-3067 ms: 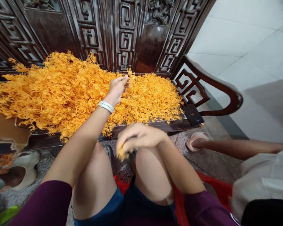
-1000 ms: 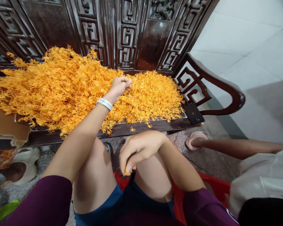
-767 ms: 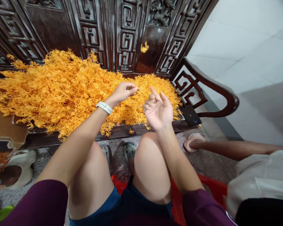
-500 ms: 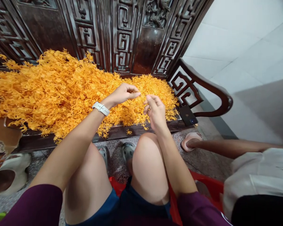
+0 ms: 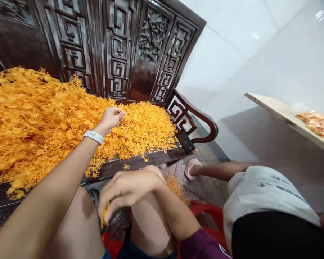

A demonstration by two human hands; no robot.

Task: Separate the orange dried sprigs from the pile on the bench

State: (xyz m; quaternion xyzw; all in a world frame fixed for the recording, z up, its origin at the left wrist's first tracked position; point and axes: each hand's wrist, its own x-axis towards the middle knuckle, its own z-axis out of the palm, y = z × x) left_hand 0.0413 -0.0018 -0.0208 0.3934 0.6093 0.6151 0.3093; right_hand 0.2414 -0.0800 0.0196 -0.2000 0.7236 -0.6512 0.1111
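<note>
Two hands at work by the bench [image 5: 162,158], and what a load that bench carries! Its seat is the holder here: one big tangled heap of orange sprigs [image 5: 37,122] fills the left, sloping into a lower spread of loose orange pieces [image 5: 148,126] towards the right armrest [image 5: 210,127]. Over the middle of the bench comes the left hand [image 5: 110,118], white watch strap [image 5: 93,136] at the wrist, thumb and fingers drawn together just above the orange; whether anything is pinched there, I cannot tell. In front of the bench, above the knees, the right hand [image 5: 131,189] grasps a small orange bit [image 5: 105,214], fingers curled round it. One stray sprig [image 5: 126,166] sits at the bench's front edge, a dark phone [image 5: 185,142] at its right corner. Orange scraps [image 5: 175,185] litter the floor before it. Well right of the bench, a wooden board [image 5: 272,113] bears a colourful pile [image 5: 318,124], too unclear to name.
</note>
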